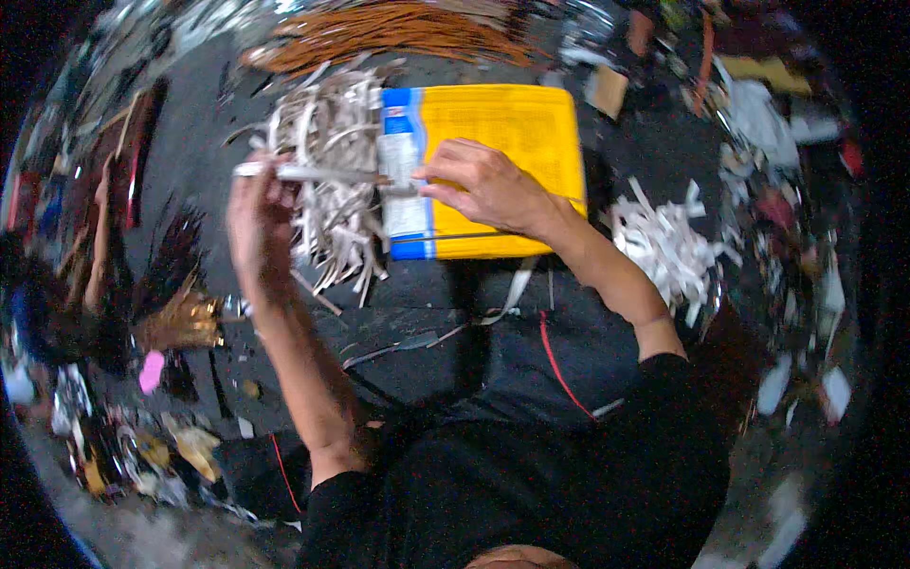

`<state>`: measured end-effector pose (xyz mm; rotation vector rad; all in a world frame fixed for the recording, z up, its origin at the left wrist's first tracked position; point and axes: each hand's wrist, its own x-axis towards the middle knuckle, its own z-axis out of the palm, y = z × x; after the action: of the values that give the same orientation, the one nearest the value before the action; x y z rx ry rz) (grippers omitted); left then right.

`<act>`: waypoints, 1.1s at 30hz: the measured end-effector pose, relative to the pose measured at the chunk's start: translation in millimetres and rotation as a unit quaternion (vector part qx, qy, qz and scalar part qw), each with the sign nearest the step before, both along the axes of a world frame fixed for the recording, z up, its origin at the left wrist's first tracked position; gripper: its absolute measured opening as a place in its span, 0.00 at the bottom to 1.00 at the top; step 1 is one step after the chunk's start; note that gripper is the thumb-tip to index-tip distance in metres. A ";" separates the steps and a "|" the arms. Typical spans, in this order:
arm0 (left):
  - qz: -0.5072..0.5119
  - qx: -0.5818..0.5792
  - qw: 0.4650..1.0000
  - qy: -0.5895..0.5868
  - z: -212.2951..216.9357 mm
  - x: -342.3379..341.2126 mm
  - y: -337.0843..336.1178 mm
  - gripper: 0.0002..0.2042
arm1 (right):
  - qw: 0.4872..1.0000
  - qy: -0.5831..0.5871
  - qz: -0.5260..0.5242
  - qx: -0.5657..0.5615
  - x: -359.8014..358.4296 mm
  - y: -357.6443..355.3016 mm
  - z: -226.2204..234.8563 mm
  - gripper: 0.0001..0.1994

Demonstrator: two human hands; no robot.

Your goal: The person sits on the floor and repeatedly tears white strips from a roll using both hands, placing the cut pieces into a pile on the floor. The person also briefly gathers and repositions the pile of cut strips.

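A flat yellow container with a blue and white band at its left end lies before me. My left hand, blurred, has its fingers closed around a pale strip that stretches right toward the container. Over the container's left part is my right hand, thumb and fingers pinched together near the strip's right end. What sits in that pinch is too small to make out. Beneath the strip, a pile of whitish cut strips lies against the container's left end. A thin dark line runs along the container's near side.
Another heap of white strips lies right of the container. A bundle of orange-brown strands lies at the far side. Mixed scraps surround the dark work surface, including a pink piece at left and a pale plastic bag at right.
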<state>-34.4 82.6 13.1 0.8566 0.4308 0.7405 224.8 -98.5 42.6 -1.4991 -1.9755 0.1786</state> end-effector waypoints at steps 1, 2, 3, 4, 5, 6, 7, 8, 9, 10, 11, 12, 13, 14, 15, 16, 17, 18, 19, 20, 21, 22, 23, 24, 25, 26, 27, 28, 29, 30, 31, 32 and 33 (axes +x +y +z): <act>0.056 0.066 0.990 0.107 21.8 13.3 -1.1 0.12 | 1.000 0.012 -0.016 -0.004 8.7 -9.4 4.4 0.08; 0.089 0.109 0.977 0.163 43.8 21.8 -8.0 0.13 | 0.999 0.023 -0.041 0.001 17.7 -21.1 10.6 0.08; 0.120 0.148 0.956 0.221 66.5 31.2 -15.5 0.15 | 0.997 0.034 -0.068 0.006 27.1 -32.3 18.9 0.08; 0.108 0.172 0.952 0.229 67.6 32.4 -18.6 0.17 | 0.995 0.042 -0.090 0.014 40.0 -44.8 28.0 0.09; 0.096 0.195 0.947 0.237 67.7 33.8 -21.7 0.18 | 0.991 0.048 -0.115 0.058 54.3 -59.4 33.4 0.09; 0.082 0.193 0.942 0.262 48.2 26.9 -10.1 0.19 | 0.980 0.050 -0.183 0.058 68.7 -78.7 37.6 0.08; 0.071 0.195 0.934 0.291 30.2 16.6 1.0 0.21 | 0.967 0.059 -0.241 0.062 82.5 -98.9 38.3 0.08; 0.072 0.157 0.926 0.335 -0.8 8.2 9.5 0.21 | 0.950 0.065 -0.299 0.065 95.7 -121.7 40.7 0.08; 0.085 0.220 0.907 0.349 -24.3 -0.1 8.2 0.22 | 0.929 0.075 -0.352 0.088 111.5 -147.6 34.9 0.07; 0.099 0.281 0.884 0.361 -40.1 -5.3 3.8 0.22 | 0.905 0.084 -0.402 0.110 129.4 -176.5 24.1 0.07; 0.107 0.206 0.903 0.361 -46.9 -7.7 -5.0 0.21 | 0.877 0.129 -0.456 0.077 145.9 -201.9 7.9 0.07; 0.106 0.180 0.916 0.343 -46.4 0.1 -13.4 0.21 | 0.842 0.174 -0.508 0.043 160.1 -231.5 -12.0 0.08; 0.105 0.152 0.927 0.325 -45.8 7.6 -24.1 0.21 | 0.823 0.187 -0.536 -0.023 173.0 -262.6 -38.3 0.09; 0.106 0.124 0.937 0.307 -45.0 14.0 -32.8 0.21 | 0.799 0.200 -0.560 -0.087 180.8 -289.3 -64.2 0.10; 0.108 0.126 0.942 0.292 -45.0 16.0 -38.1 0.21 | 0.793 0.128 -0.570 -0.174 177.4 -307.9 -86.3 0.12; 0.109 0.139 0.941 0.287 -39.7 20.5 -44.9 0.20 | 0.777 0.055 -0.571 -0.259 169.8 -318.6 -101.2 0.14; 0.114 0.154 0.940 0.283 -29.3 25.9 -53.2 0.20 | 0.753 -0.075 -0.572 -0.315 154.1 -317.4 -108.9 0.17; 0.121 0.169 0.937 0.279 -19.8 30.2 -59.7 0.20 | 0.712 -0.151 -0.571 -0.379 141.5 -311.4 -111.9 0.20; 0.114 0.161 0.945 0.260 -16.6 38.9 -64.1 0.18 | 0.735 -0.166 -0.581 -0.306 133.5 -323.5 -131.9 0.21; 0.112 0.168 0.944 0.263 -13.8 47.7 -69.2 0.17 | 0.754 -0.180 -0.588 -0.233 125.9 -336.1 -154.9 0.22; 0.131 0.181 0.937 0.269 -7.5 46.7 -71.1 0.17 | 0.798 -0.105 -0.536 -0.255 118.0 -321.6 -150.7 0.22; 0.141 0.190 0.933 0.270 -0.9 51.0 -76.3 0.17 | 0.828 -0.032 -0.485 -0.278 103.6 -309.7 -139.2 0.23; 0.156 0.223 0.925 0.266 5.8 54.3 -83.7 0.16 | 0.845 -0.080 -0.489 -0.204 85.8 -302.4 -158.6 0.23; 0.157 0.233 0.925 0.255 7.0 63.0 -90.7 0.15 | 0.851 -0.025 -0.459 -0.252 81.7 -312.5 -184.8 0.25; 0.176 0.251 0.918 0.251 11.8 60.3 -93.5 0.15 | 0.842 0.002 -0.444 -0.305 76.6 -292.8 -180.4 0.24; 0.195 0.269 0.910 0.248 16.5 58.5 -98.1 0.15 | 0.830 0.028 -0.426 -0.357 69.6 -275.8 -174.5 0.22; 0.209 0.267 0.905 0.257 27.5 67.1 -111.4 0.14 | 0.829 -0.006 -0.437 -0.349 68.8 -277.1 -181.8 0.22; 0.197 0.272 0.901 0.274 31.4 74.5 -118.1 0.13 | 0.826 -0.042 -0.448 -0.340 69.3 -281.3 -190.4 0.21; 0.177 0.266 0.914 0.250 33.1 84.1 -127.1 0.13 | 0.818 -0.047 -0.460 -0.343 72.3 -290.1 -196.2 0.21; 0.163 0.264 0.922 0.231 34.8 90.3 -135.2 0.13 | 0.813 -0.048 -0.466 -0.345 72.2 -289.2 -198.2 0.20; 0.128 0.273 0.923 0.238 40.5 90.6 -142.4 0.13 | 0.812 -0.015 -0.463 -0.356 68.2 -278.4 -185.6 0.20; 0.089 0.277 0.926 0.241 45.0 93.5 -151.3 0.13 | 0.805 0.014 -0.464 -0.370 63.6 -271.2 -165.2 0.20; 0.026 0.257 0.940 0.223 49.3 97.6 -161.9 0.13 | 0.854 0.097 -0.451 -0.239 57.0 -261.6 -139.0 0.18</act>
<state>63.2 -79.3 62.4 1.5253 0.6782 0.7152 281.8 -360.1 -96.4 -2.4537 -0.9228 0.4047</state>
